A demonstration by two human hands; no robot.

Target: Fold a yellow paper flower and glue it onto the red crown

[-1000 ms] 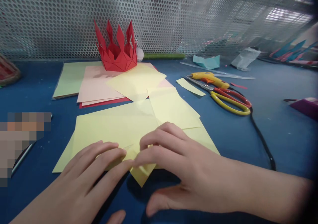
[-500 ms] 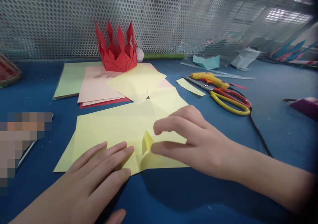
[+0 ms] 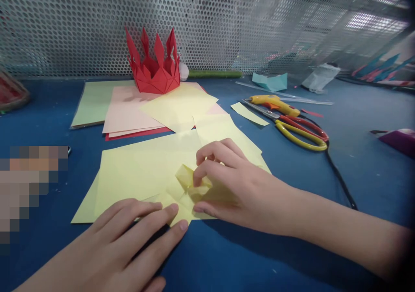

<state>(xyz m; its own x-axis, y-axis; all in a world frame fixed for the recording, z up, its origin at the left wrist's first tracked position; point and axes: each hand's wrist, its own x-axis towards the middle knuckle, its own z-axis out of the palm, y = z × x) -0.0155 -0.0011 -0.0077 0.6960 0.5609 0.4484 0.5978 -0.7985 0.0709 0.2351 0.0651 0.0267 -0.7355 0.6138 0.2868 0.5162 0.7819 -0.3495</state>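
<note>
A small folded piece of yellow paper (image 3: 184, 177) lies on top of larger pale yellow sheets (image 3: 136, 164), with a flap standing up from its middle. My left hand (image 3: 129, 236) rests flat at its lower left edge, fingers stretched out and fingertips pressing on the paper. Curled around the raised flap from the right is my right hand (image 3: 227, 188). Its index finger pushes into the fold and its thumb sits lower, at the right edge of the piece. The far side of the folds is partly hidden by these fingers.
Behind the sheets, a red paper crown (image 3: 155, 74) stands on stacked coloured paper (image 3: 129, 110). Scissors (image 3: 301, 136), a yellow glue gun (image 3: 275, 104) and a paper strip (image 3: 249, 113) lie to the right. A pixelated area covers the left edge.
My right index finger has come down into the fold, and the flap has opened wider. My left hand has slid slightly right and nearer to me along the paper's edge.
</note>
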